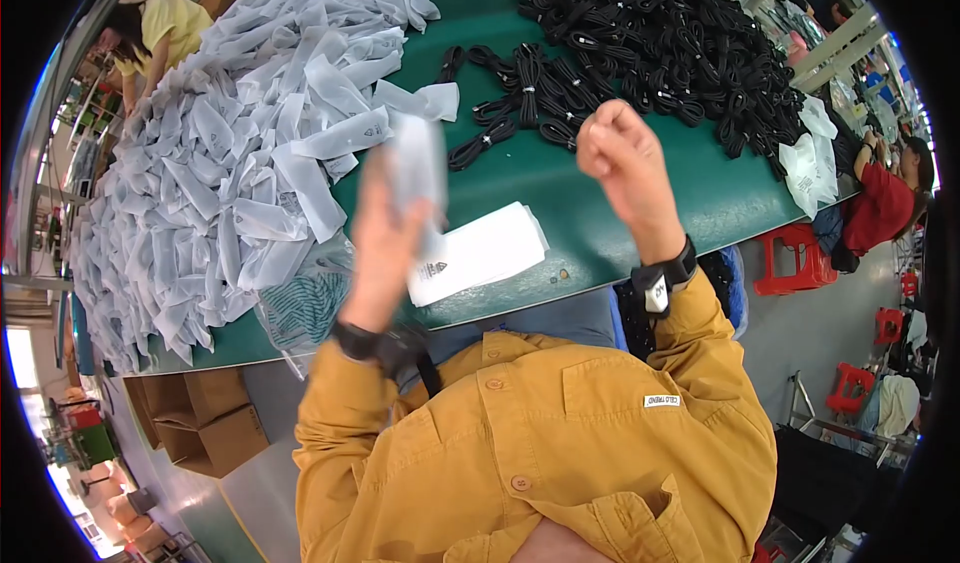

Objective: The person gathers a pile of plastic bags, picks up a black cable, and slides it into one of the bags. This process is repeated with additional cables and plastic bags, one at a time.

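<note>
My left hand [378, 228] grips a frosted white plastic pouch [418, 163], both smeared by motion, above the table's near side. Over the green table my right hand [630, 168] is raised, its fingers curled in and the thumb against them; nothing shows in it. Between the hands lies a flat stack of white pouches [485, 253]. Beyond them are bundled black cables [528, 88], tied in loops. To the left spreads a large heap of filled frosted pouches [230, 163].
A big pile of black cable bundles [650, 33] covers the far right of the green table [590, 233]. A clear bag with teal contents [305, 303] lies near the front edge. White plastic bags [810, 158] sit at the right edge. Cardboard boxes [205, 423] stand below.
</note>
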A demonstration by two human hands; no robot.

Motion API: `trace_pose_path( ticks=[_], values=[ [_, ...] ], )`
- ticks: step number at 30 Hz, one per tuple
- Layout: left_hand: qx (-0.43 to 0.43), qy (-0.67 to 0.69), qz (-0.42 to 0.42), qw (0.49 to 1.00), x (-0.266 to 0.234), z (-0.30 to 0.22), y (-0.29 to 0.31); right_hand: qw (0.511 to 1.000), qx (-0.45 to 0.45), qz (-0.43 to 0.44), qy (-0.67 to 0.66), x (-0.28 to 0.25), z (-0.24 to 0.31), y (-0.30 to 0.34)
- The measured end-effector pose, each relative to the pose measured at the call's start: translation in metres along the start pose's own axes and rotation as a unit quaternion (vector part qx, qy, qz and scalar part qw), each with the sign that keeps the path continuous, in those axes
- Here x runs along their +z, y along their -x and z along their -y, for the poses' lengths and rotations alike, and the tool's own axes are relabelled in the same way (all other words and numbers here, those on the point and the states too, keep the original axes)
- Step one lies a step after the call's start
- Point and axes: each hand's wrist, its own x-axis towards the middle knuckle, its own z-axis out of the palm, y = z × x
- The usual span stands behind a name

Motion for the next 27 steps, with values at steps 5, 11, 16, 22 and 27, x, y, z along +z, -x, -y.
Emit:
trace_pose_path(
  ticks=[5,11,16,22,27],
  values=[
    [0.185,-0.333,-0.263,0.887,-0.058,-0.023,-0.030,0.736,-0.111,-0.132,0.655,-0.041,0.003,0.006],
    [0.124,-0.175,0.067,0.974,0.041,-0.005,0.023,0.499,-0.108,-0.030,0.860,-0.047,-0.025,0.023],
    [0.176,-0.235,0.069,0.953,0.088,0.013,0.027,0.512,-0.067,-0.035,0.855,-0.034,-0.038,0.041],
    [0.156,-0.291,0.072,0.941,0.098,0.026,0.023,0.639,-0.052,-0.047,0.766,-0.022,-0.054,0.067],
    [0.139,-0.247,0.061,0.957,0.092,0.030,0.026,0.720,-0.073,-0.054,0.688,-0.011,-0.050,0.082]
  ],
)
